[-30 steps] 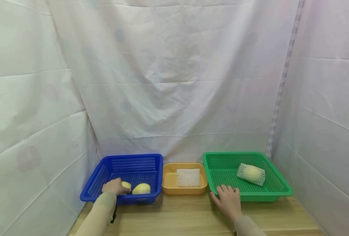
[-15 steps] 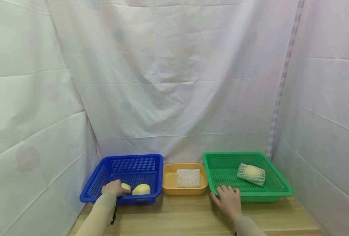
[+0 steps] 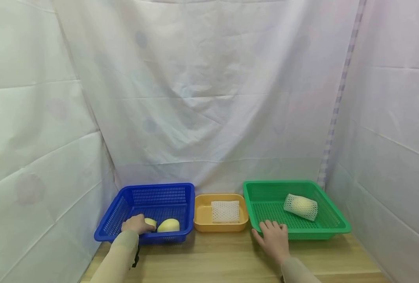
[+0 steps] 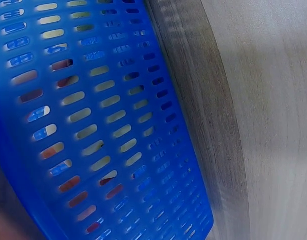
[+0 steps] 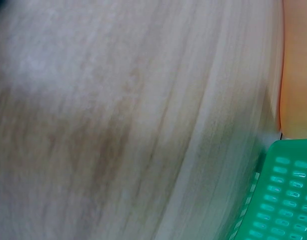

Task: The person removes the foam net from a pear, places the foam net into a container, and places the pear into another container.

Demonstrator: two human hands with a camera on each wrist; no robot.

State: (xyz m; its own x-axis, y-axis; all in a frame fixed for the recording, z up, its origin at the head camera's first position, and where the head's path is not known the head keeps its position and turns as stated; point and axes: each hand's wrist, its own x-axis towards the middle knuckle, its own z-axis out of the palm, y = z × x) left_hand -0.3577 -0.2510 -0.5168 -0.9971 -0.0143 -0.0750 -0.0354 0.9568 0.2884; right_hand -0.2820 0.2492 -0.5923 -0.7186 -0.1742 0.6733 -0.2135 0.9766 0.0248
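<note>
My left hand (image 3: pixel 137 225) reaches over the near rim of the blue basket (image 3: pixel 187 196) and holds a pale yellow, mango-shaped fruit (image 3: pixel 150 223). Through the basket slots in the left wrist view, pale patches of the fruit (image 4: pixel 116 116) show with reddish fingers (image 4: pixel 70 184) around them. Beside it in the basket lies a second yellow fruit (image 3: pixel 168 225). My right hand (image 3: pixel 274 239) rests with relaxed fingers on the near left rim of the green basket (image 3: pixel 329 235). The right wrist view shows none of that hand.
Between the baskets stands an orange tray (image 3: pixel 203 212) with a flat white foam net (image 3: pixel 226 211) in it. A yellow fruit in a foam net (image 3: pixel 301 207) lies in the green basket. White cloth (image 3: pixel 209 98) hangs behind the wooden table (image 3: pixel 209 259) and along both sides.
The head view has shifted slightly. Both hands, the fruits and the baskets stay practically where they were.
</note>
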